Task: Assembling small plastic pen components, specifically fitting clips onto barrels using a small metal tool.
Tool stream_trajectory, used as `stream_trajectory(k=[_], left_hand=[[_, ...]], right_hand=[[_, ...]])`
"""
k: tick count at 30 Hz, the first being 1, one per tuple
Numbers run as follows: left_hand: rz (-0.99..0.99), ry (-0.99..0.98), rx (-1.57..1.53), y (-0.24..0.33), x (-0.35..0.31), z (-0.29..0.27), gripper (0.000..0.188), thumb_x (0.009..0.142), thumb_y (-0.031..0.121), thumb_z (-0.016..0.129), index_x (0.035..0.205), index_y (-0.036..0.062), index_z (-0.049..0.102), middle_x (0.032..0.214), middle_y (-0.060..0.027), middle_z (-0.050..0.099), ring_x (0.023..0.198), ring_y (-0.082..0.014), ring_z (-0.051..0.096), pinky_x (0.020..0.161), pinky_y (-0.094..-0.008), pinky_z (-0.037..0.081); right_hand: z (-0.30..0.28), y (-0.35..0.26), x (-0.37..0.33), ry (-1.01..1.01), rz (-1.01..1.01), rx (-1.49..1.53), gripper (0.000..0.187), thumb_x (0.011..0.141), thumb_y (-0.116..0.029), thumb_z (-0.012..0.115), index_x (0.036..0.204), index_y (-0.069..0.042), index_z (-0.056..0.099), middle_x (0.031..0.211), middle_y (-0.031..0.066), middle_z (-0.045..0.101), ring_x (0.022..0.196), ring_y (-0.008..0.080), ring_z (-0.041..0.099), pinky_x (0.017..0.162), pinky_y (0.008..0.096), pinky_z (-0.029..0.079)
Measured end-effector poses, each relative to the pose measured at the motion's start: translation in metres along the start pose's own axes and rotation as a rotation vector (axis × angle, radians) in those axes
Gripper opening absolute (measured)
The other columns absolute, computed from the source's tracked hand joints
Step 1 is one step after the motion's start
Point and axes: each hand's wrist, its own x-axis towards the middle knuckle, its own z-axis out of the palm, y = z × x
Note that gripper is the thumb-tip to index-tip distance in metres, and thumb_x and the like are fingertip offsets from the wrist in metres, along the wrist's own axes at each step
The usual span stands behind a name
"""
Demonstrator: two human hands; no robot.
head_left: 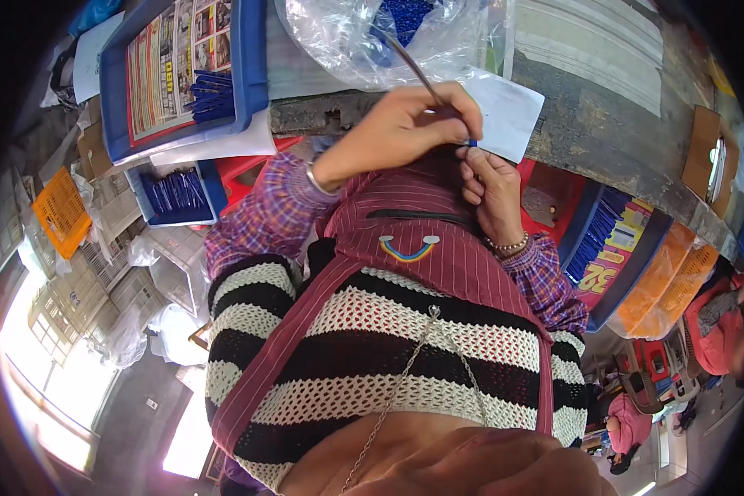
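My left hand [409,128] is closed around a slim metal tool [413,64], perhaps tweezers, whose long end points up and away. Its working tip is hidden by the fingers. Just to the right, my right hand [494,183] is closed in a pinch at a tiny blue piece [473,143], which sits between the fingertips of both hands. Behind them a white sheet of paper [512,112] lies on the bench edge. Farther back, a clear plastic bag [331,41] holds many small blue parts [401,18].
On the left stands a blue tray [252,62] with blue sticks [212,95] on printed paper; a smaller blue bin [215,186] is below. Another blue tray [636,273] with blue sticks and orange baskets [670,277] sit at right. The worn workbench [587,124] runs across.
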Motion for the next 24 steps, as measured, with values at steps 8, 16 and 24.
stream_trajectory(k=[8,16,24], left_hand=[[0.554,-0.016,0.444,-0.008,0.012,0.028,0.011,0.079,-0.007,0.056,0.088,-0.0008,0.056,0.084,-0.0127,0.060,0.074,-0.0245,0.061,0.070,-0.0338,0.050],[0.682,0.015,0.349,0.031,0.021,0.034,0.013,0.073,-0.004,0.057,0.085,0.0025,0.054,0.078,-0.0122,0.057,0.072,-0.0323,0.058,0.063,-0.0347,0.047],[0.182,0.019,0.501,-0.017,0.008,0.018,0.009,0.086,-0.001,0.056,0.095,-0.0023,0.054,0.087,-0.0102,0.060,0.077,-0.0167,0.059,0.067,-0.0284,0.047]], right_hand=[[0.000,0.009,0.001,0.040,-0.114,0.057,0.015,0.091,-0.012,0.057,0.088,0.002,0.060,0.070,0.0023,0.056,0.048,0.0034,0.039,0.041,0.0186,0.030],[-0.006,0.014,0.007,0.024,-0.102,0.021,0.015,0.091,-0.011,0.056,0.094,0.003,0.061,0.070,0.0032,0.057,0.048,0.0035,0.039,0.041,0.0182,0.030],[-0.001,0.005,0.004,0.000,-0.011,0.044,0.018,0.092,-0.015,0.056,0.097,0.002,0.062,0.070,0.0013,0.056,0.049,0.0036,0.039,0.042,0.0183,0.032]])
